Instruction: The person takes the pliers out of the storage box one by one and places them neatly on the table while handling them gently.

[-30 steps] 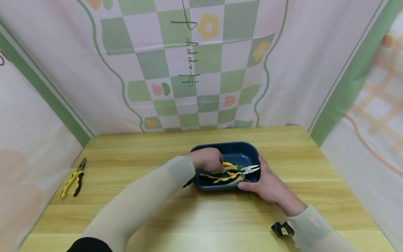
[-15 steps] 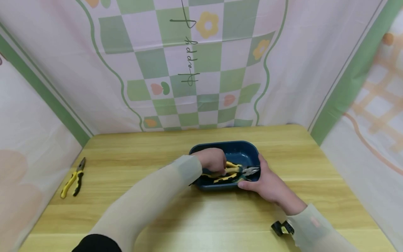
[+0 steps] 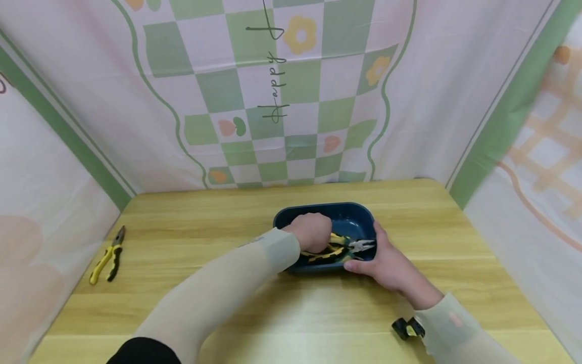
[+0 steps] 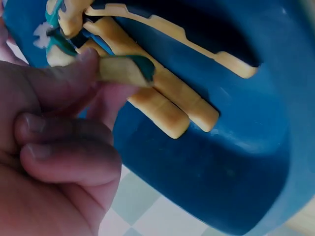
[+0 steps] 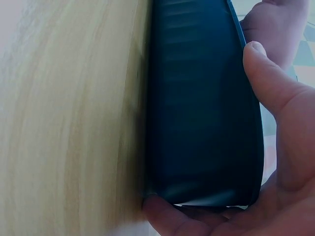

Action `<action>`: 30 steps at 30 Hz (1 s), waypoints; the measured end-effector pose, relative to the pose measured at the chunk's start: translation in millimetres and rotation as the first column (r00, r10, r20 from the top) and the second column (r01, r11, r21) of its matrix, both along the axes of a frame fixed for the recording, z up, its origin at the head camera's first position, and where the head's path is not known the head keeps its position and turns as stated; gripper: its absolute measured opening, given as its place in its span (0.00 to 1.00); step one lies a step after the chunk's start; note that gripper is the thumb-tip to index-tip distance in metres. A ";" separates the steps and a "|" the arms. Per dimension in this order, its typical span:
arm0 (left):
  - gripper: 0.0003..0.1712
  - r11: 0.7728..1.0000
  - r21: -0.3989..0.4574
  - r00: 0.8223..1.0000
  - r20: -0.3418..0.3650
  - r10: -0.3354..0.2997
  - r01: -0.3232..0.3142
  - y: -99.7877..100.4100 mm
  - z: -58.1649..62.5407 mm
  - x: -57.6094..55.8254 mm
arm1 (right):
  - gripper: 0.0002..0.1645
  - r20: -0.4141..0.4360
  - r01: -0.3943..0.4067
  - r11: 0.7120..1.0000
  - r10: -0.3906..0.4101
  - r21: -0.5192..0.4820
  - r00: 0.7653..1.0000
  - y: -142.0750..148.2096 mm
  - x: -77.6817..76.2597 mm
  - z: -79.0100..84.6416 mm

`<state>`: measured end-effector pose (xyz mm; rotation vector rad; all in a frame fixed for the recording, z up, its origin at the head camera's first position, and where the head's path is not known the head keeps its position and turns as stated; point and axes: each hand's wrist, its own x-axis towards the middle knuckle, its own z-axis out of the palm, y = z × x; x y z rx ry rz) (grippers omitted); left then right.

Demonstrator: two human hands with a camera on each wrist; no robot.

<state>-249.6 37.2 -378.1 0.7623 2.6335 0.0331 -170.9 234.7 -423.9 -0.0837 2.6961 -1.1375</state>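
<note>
The left hand (image 3: 311,232) reaches into a dark blue bin (image 3: 347,222) on the wooden counter (image 3: 313,323). In the left wrist view, its thumb and forefinger pinch a yellow-and-green handle (image 4: 125,70), while its other fingers curl in toward the palm. More yellow-and-black pliers (image 3: 338,242) lie in the bin, beside and partly beneath that hand; how many is hard to tell. Their silver jaws point toward the bin's right end. There, the right hand (image 3: 386,260) grips the bin, thumb against the near long side and fingers wrapped round the end. A separate pair of pliers (image 3: 109,257) lies on the counter far to the left, jaws pointing away from the person. Behind the counter hangs a green-and-white checked cloth (image 3: 261,91).
</note>
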 end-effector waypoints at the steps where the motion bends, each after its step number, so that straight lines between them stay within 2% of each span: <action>1: 0.15 1.000 -0.002 1.000 -0.008 -0.003 0.003 -0.1 -0.1 0.6 | 0.81 -0.001 0.001 1.000 -0.001 -0.001 1.000 -0.1 -0.1 -0.1; 8: 0.16 1.000 -0.009 0.998 -0.056 -0.004 0.003 -2.3 4.0 1.3 | 0.81 -0.003 0.001 1.000 -0.001 -0.002 1.000 0.5 -1.0 -1.1; 12: 0.14 1.000 -0.003 0.996 -0.088 0.007 -0.008 -6.4 9.1 -2.1 | 0.82 0.010 0.008 1.000 -0.008 0.000 1.000 1.2 -1.0 -1.4; 16: 0.14 1.000 0.005 0.996 -0.088 0.019 -0.018 -12.6 12.2 -6.9 | 0.82 0.023 0.015 1.000 -0.015 0.009 1.000 0.6 -0.9 -1.7; 22: 0.14 0.992 0.117 0.996 -0.080 0.047 -0.037 -23.6 15.3 -15.6 | 0.83 0.036 0.026 1.000 -0.026 0.016 0.999 -1.8 -0.2 -1.1; 26: 0.14 0.967 0.249 0.995 -0.067 0.073 -0.054 -30.6 17.3 -22.0 | 0.83 0.049 0.034 0.999 -0.035 0.015 0.998 -2.2 0.7 -0.9; 30: 0.23 0.914 0.399 0.996 -0.026 0.086 -0.068 -37.3 18.6 -26.4 | 0.83 0.053 0.040 0.999 -0.040 0.011 0.998 -2.1 0.8 -0.5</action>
